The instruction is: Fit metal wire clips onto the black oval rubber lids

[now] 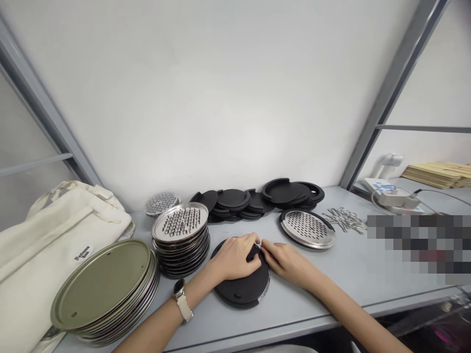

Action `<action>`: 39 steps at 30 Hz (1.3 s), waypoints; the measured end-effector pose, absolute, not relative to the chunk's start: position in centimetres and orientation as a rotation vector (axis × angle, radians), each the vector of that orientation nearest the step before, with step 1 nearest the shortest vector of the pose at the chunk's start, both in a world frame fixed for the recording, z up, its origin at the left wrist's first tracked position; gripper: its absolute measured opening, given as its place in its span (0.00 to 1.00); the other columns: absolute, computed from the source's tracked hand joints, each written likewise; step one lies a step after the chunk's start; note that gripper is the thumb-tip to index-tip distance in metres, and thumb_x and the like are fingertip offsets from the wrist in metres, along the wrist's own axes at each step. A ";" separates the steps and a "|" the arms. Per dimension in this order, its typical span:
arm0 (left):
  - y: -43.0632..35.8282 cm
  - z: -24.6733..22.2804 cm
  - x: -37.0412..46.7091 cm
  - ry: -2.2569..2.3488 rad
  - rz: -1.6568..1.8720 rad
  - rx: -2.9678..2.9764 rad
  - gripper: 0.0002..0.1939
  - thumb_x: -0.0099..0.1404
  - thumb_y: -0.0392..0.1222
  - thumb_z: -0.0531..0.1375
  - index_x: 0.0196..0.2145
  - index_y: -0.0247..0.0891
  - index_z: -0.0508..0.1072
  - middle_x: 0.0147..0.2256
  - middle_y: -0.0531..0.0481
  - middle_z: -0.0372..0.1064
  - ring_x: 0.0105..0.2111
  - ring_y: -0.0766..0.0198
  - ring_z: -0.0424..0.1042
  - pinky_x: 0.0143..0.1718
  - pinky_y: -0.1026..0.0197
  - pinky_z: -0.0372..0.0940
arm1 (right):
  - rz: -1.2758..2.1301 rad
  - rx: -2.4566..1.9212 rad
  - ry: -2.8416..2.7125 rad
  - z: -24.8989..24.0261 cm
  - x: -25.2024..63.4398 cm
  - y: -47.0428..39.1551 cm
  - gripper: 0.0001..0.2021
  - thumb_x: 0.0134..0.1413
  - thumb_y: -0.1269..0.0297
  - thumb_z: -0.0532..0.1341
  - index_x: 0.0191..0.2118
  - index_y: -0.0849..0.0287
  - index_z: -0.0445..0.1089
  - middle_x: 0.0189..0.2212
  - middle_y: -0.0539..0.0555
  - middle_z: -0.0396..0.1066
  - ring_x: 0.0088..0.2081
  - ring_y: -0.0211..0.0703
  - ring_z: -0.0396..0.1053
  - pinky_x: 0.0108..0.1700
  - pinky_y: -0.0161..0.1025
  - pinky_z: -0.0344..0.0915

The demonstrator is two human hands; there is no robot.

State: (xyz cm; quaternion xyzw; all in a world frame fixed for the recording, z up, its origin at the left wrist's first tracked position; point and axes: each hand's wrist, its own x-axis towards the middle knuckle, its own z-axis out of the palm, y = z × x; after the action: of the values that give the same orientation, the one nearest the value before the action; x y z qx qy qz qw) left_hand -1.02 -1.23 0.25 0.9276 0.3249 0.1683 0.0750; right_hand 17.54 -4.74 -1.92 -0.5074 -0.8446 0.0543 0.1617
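On the grey table before me lies a black round disc (243, 289), with a thin strip of metal showing at its lower right edge. My left hand (237, 257), with a watch on the wrist, rests across its upper part. The thumb and fingers are bent round a dark raised part near the far right rim. At that rim the fingers of my right hand (281, 257) are pinched on a small metal clip (258, 246), mostly hidden by the fingertips. A round metal grater (307, 228) with a black edge piece lies just beyond my right hand.
Stacked grater discs (180, 223) and green round trays (106, 284) stand left, beside a cream bag (55, 230). Black round covers (235, 201) are heaped along the wall. Loose wire clips (344, 219) lie right, before a white device (392, 196) with cables and wooden boards (437, 174).
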 end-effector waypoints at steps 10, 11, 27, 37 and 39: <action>-1.2 0.3 -1.1 0.971 0.518 2.791 0.10 0.60 0.40 0.53 0.40 0.41 0.60 0.35 0.52 0.69 0.33 0.59 0.69 0.31 0.61 0.57 | 0.189 -1.438 -2.370 -2.0 17.6 -4.7 0.09 0.61 0.68 0.46 0.36 0.59 0.62 0.23 0.52 0.68 0.23 0.40 0.64 0.27 0.35 0.49; -1.1 0.3 -1.1 0.972 0.518 2.790 0.10 0.60 0.40 0.53 0.40 0.41 0.60 0.35 0.52 0.68 0.32 0.59 0.69 0.31 0.61 0.57 | 0.189 -1.441 -2.369 -1.9 17.6 -4.7 0.09 0.61 0.67 0.46 0.36 0.59 0.62 0.23 0.52 0.68 0.23 0.40 0.65 0.27 0.35 0.50; -1.2 0.4 -1.0 0.981 0.477 2.794 0.08 0.60 0.40 0.53 0.39 0.40 0.60 0.35 0.52 0.68 0.34 0.59 0.69 0.32 0.61 0.59 | 0.169 -1.479 -2.403 -1.8 17.5 -4.7 0.10 0.63 0.67 0.45 0.38 0.60 0.63 0.24 0.53 0.70 0.25 0.42 0.66 0.28 0.35 0.51; -1.4 0.6 -0.9 1.001 0.469 2.792 0.08 0.60 0.40 0.53 0.39 0.40 0.61 0.35 0.51 0.68 0.34 0.59 0.69 0.32 0.61 0.58 | 0.175 -1.463 -2.408 -2.0 17.7 -4.7 0.11 0.63 0.67 0.45 0.39 0.60 0.63 0.25 0.54 0.71 0.26 0.42 0.67 0.28 0.36 0.52; -1.4 0.6 -0.9 0.996 0.475 2.804 0.07 0.60 0.40 0.53 0.37 0.40 0.60 0.34 0.51 0.68 0.33 0.59 0.69 0.31 0.61 0.58 | 0.187 -1.450 -2.416 -2.1 17.7 -4.6 0.11 0.63 0.67 0.45 0.42 0.61 0.63 0.27 0.55 0.72 0.28 0.43 0.68 0.30 0.36 0.54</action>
State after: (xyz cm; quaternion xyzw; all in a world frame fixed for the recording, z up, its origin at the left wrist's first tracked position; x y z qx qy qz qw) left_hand -0.93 -1.37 0.60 0.9286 0.3298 0.1574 0.0643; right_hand 17.74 -4.62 -2.06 -0.5070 -0.8448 0.0656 0.1584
